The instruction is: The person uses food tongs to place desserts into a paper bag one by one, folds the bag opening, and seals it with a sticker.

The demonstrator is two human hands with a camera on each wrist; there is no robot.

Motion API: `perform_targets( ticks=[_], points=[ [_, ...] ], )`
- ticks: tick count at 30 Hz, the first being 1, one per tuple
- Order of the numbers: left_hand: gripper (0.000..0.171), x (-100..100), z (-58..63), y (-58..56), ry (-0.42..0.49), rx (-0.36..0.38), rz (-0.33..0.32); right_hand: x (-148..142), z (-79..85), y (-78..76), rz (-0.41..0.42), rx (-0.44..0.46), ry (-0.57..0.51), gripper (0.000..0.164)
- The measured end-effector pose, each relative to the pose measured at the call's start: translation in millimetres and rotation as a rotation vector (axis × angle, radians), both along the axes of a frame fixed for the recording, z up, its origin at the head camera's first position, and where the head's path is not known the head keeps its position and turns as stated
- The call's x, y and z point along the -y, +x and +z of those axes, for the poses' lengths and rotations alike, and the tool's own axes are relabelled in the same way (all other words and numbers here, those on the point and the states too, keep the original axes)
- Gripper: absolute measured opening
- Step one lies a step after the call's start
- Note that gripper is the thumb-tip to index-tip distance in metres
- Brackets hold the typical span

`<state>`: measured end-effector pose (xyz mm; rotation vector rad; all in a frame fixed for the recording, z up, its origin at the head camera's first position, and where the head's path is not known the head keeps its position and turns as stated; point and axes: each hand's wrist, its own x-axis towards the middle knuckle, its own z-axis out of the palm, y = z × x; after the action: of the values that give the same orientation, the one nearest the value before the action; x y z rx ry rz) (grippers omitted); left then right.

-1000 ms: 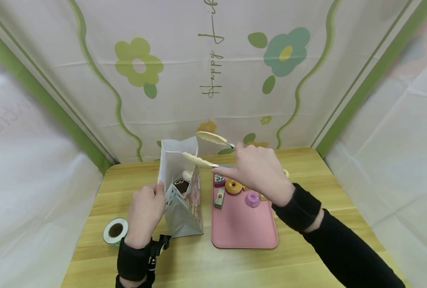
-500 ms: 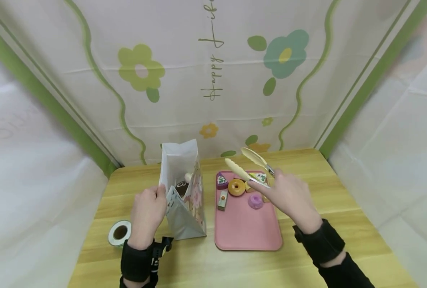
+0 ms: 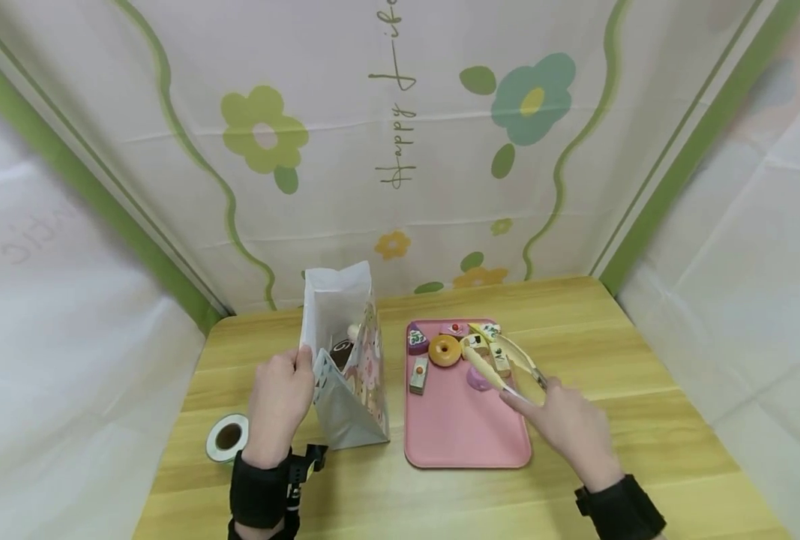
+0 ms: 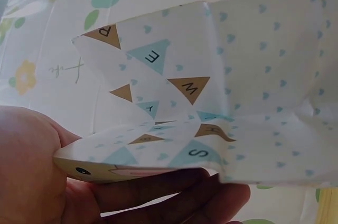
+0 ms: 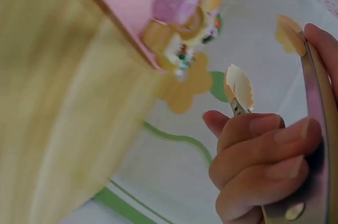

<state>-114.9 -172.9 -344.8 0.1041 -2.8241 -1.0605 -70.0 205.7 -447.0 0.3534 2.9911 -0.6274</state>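
My left hand (image 3: 281, 394) grips the near left rim of a white printed paper bag (image 3: 349, 416), which stands with its mouth open. Inside it lie a dark brown piece with a white swirl (image 3: 341, 351) and a small white piece. In the left wrist view, fingers curl under the bag's folded wall (image 4: 274, 92). My right hand (image 3: 575, 424) holds metal tongs (image 3: 484, 369) with cream scalloped tips, spread apart above the right side of a pink tray (image 3: 467, 435). The tips overlap small cake pieces and a purple ring-shaped sweet (image 3: 478, 379). Nothing shows between the tips.
On the tray's far half sit an orange doughnut (image 3: 444, 350), a purple cake wedge (image 3: 417, 339), a pale rectangular cake (image 3: 418, 375) and several other pastries. A roll of tape or stickers (image 3: 227, 437) lies left of the bag. A flowered curtain (image 3: 400, 150) rises behind the table.
My right hand has carried the tongs from above the bag's mouth rightward and down over the tray. My left hand stays on the bag's rim.
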Motion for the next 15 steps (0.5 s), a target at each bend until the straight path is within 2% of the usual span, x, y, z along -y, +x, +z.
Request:
perform_targets(
  ticks=[7,15],
  points=[
    [0.043,-1,-2.0,0.8,-0.007,0.003,-0.002,0,-38.6,15.6,-0.013,-0.001,0.06,0.118],
    [0.044,-3,-3.1,1.2,-0.011,0.012,-0.014,5,-57.8,22.0,-0.013,0.002,0.042,0.118]
  ],
)
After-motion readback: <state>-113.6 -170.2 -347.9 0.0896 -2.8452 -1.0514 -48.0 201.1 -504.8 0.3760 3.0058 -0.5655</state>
